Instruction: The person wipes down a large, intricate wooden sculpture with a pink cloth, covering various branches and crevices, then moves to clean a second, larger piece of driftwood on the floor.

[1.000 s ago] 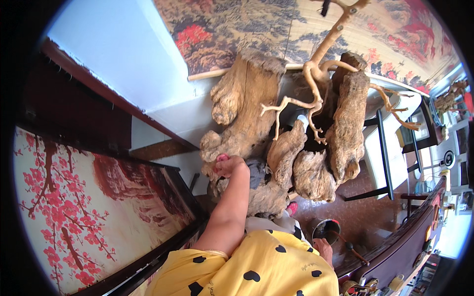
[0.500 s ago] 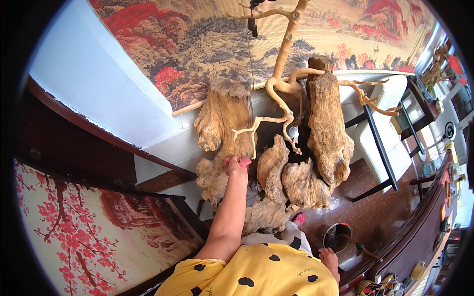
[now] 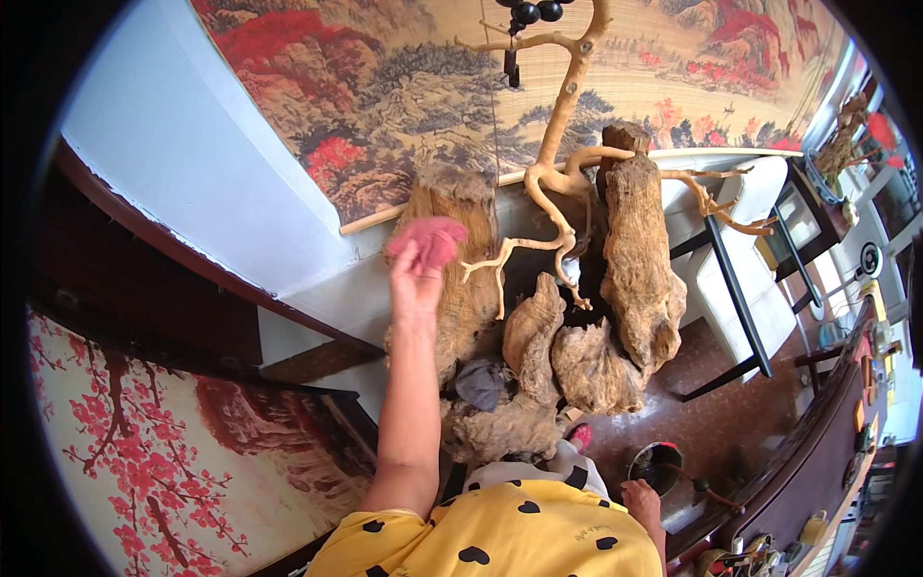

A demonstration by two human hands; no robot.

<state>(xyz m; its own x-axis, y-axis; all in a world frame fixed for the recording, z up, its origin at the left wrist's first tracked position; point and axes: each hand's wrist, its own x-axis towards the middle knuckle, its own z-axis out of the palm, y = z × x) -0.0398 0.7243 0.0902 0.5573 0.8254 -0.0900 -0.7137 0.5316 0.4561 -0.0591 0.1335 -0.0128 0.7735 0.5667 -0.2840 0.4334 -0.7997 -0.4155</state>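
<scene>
My left hand is closed on a pink cloth, bunched and raised in front of the upper part of a tall weathered driftwood trunk. The cloth hides part of the trunk's left side. Low down at the right, beside my yellow shirt, my right hand hangs near a dark round bucket. It looks empty, with its fingers loosely bent apart. A dark grey lump, of a kind I cannot make out, lies on the gnarled root wood before me.
A pale twisted branch with black hanging beads rises between the trunk and another driftwood piece. Smaller wood lumps stand below. A white chair and dark table are right; a blossom-painted panel is left.
My left hand has moved up and slightly left with the pink cloth, from the trunk's lower part. The dark grey lump shows more fully. My right hand stays low beside me.
</scene>
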